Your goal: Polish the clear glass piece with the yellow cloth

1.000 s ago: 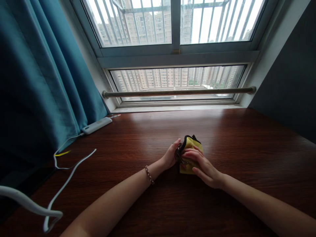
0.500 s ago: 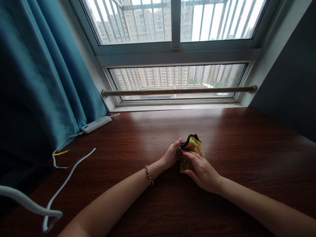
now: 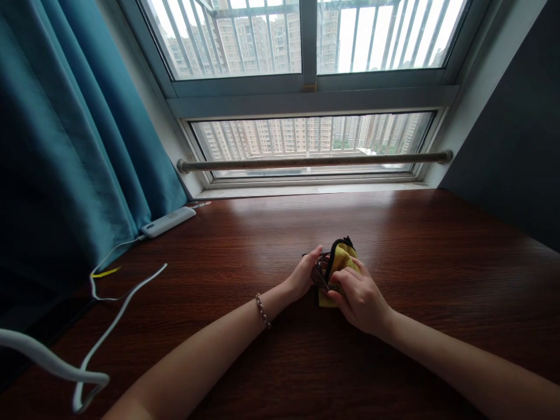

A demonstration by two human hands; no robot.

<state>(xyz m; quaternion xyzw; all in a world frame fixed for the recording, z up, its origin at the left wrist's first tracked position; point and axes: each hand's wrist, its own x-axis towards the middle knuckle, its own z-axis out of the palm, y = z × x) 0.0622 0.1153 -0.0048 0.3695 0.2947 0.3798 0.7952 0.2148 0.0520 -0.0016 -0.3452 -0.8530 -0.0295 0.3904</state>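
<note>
A small yellow pouch (image 3: 341, 256) with a black zipper edge stands on the dark wooden table (image 3: 245, 245), its mouth open. My left hand (image 3: 303, 274) grips the pouch's left side, thumb near the rim, beside what looks like a dark metal ring or keys (image 3: 321, 273). My right hand (image 3: 359, 296) is curled over the pouch's front, fingers pressing on the yellow fabric. A beaded bracelet (image 3: 261, 310) circles my left wrist.
A white power bank (image 3: 168, 221) lies at the back left with a white cable (image 3: 118, 315) trailing toward the near left edge. A teal curtain (image 3: 74, 146) hangs at left. A window with a metal rail (image 3: 312, 161) runs along the far edge.
My right hand's flat, spread fingers have curled and closed over the pouch's front. The left hand has kept its grip at the pouch's left side.
</note>
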